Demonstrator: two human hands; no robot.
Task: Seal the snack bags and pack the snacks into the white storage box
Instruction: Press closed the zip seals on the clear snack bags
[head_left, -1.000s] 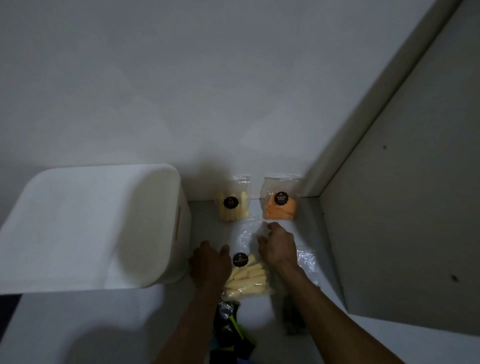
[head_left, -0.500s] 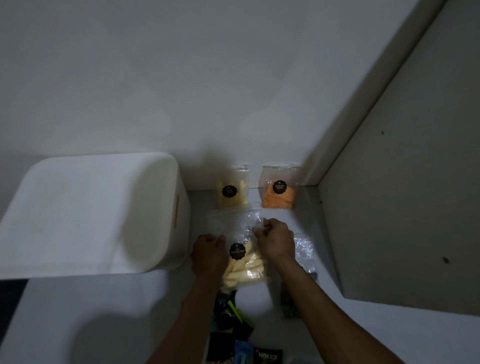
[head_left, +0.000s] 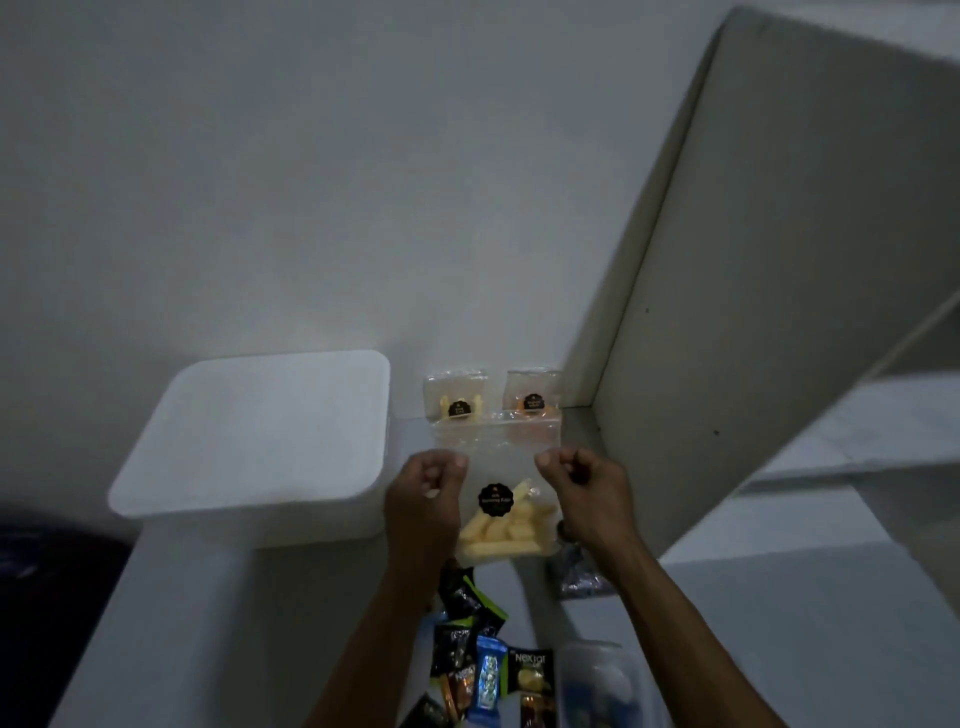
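Observation:
I hold a clear bag of pale yellow snack sticks upright in front of me, black round label facing me. My left hand pinches its left upper edge and my right hand pinches its right upper edge. The white storage box stands to the left with its lid on. Two more clear bags lean on the back wall: one with yellow sticks and one with orange snacks, partly hidden behind the held bag's top.
Several small wrapped snacks lie in a pile near my forearms. A crumpled clear bag lies under my right wrist. A clear plastic container sits at the bottom. A white side panel closes the right.
The bag of yellow sticks has come up off the surface and now hangs upright between both hands. My hands moved apart to its top corners. The camera tilted down, showing more wrapped snacks.

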